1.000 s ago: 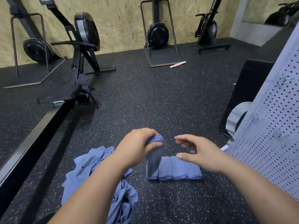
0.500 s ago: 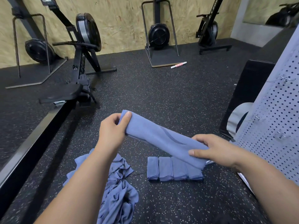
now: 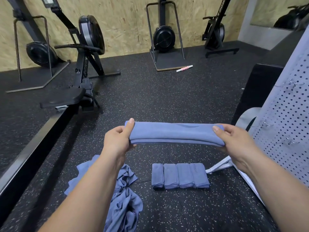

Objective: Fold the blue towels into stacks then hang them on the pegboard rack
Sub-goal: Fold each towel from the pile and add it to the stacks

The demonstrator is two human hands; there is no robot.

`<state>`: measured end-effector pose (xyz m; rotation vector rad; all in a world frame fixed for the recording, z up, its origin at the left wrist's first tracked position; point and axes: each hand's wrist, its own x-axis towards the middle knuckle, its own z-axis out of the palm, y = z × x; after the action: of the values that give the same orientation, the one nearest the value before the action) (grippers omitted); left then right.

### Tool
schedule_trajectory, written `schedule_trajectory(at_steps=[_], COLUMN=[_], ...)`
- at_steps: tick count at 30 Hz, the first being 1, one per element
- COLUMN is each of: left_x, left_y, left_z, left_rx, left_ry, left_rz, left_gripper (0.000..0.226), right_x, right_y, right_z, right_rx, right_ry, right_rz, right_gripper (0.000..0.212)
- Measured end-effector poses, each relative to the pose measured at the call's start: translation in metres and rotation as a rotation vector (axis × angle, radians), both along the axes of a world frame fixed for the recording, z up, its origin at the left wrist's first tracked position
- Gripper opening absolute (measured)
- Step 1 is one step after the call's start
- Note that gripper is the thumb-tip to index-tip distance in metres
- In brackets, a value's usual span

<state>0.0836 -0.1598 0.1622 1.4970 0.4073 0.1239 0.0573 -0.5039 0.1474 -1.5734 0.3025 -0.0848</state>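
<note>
A person looks down at their own two bare forearms over a black rubber gym floor (image 3: pixel 167 101) flecked with pale specks. The left hand (image 3: pixel 117 139) and the right hand (image 3: pixel 234 139) each pinch one end of a long, narrow, folded blue cloth towel (image 3: pixel 175 133), thumbs on top and fingers curled beneath, holding it level in the air, well above the floor. Below it, near the person, four small folded blue towels (image 3: pixel 180 175) lie side by side in a touching row. To their left sits a crumpled heap of unfolded blue towels (image 3: pixel 123 198). Along the right edge stands a white perforated pegboard rack (image 3: pixel 287 131) with small metal hooks, none holding a towel. Black rowing machines (image 3: pixel 87 52) stand further back against a chipboard wall. The held towel looks light, soft and limp; it sags slightly at its middle, so gripping both ends, as now, likely keeps the layers from sliding apart.
</note>
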Motion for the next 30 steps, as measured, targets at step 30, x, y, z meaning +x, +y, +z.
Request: schedule_trajectory(at_steps=[30], left_x=[-0.054], left_y=[-0.110], left_z=[-0.027], left_rx=[0.037], left_ry=[-0.012], left_rz=[-0.199], left_gripper=[0.031], right_x=[-0.051], right_y=[0.104], right_z=[-0.005], right_rx=[-0.489], right_ry=[-0.224], right_rz=[0.090], right_gripper=[0.050])
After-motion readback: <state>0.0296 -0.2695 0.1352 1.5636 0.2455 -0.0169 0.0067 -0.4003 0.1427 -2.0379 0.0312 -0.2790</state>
